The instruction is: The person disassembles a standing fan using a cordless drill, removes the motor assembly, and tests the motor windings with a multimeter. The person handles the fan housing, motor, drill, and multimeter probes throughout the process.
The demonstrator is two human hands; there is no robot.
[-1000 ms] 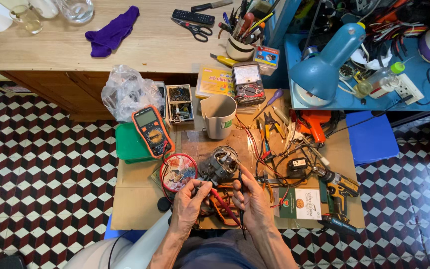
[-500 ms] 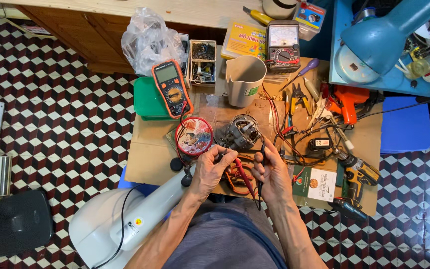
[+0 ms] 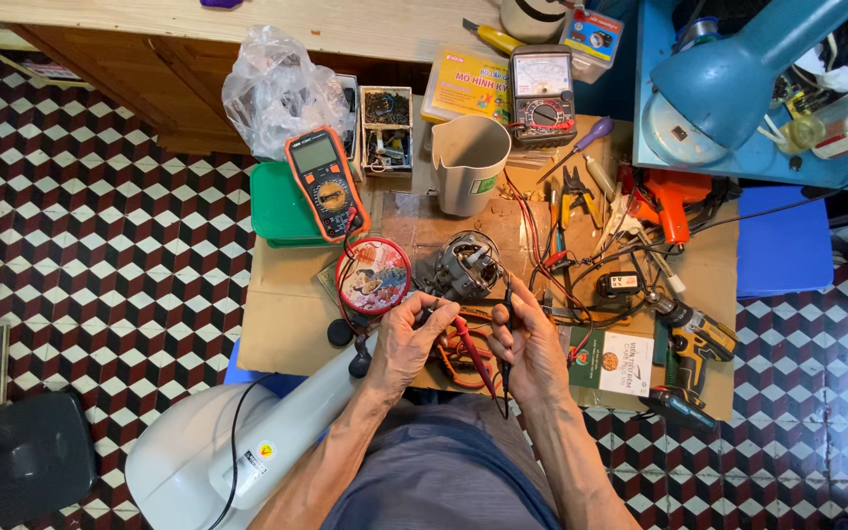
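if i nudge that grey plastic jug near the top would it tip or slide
The grey jug looks like thin plastic and seems empty, so it is probably light and would slide easily. It is tall for its base, so a push near the rim might tip it. It stands on cardboard, which may grip the base a little.

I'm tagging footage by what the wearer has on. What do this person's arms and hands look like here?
Both forearms are bare, with no sleeves showing up to the bottom edge of the picture. The left hand and right hand are bare too: no gloves, and no watch or bracelet shows at the wrists. Any ring is too small to tell. Grey-blue cloth covers the lap between the arms.
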